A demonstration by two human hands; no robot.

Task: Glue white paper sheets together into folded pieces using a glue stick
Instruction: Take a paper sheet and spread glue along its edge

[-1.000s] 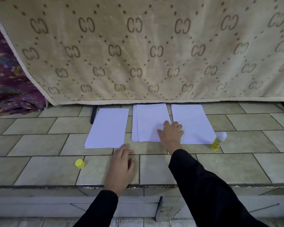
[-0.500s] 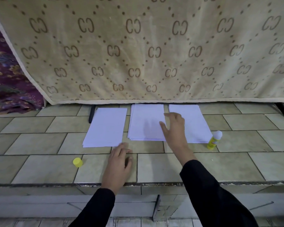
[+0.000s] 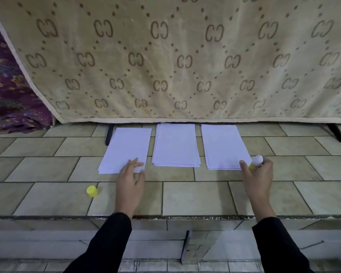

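Right hand (image 3: 258, 177) grips the glue stick (image 3: 257, 160) at frame right, long axis near upright, white tip up-frame. Left hand (image 3: 129, 179) lies flat, fingertips on left paper stack (image 3: 126, 148).

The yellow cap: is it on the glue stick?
No, the yellow cap lies on the tiles, apart from the glue stick that the right hand grips.
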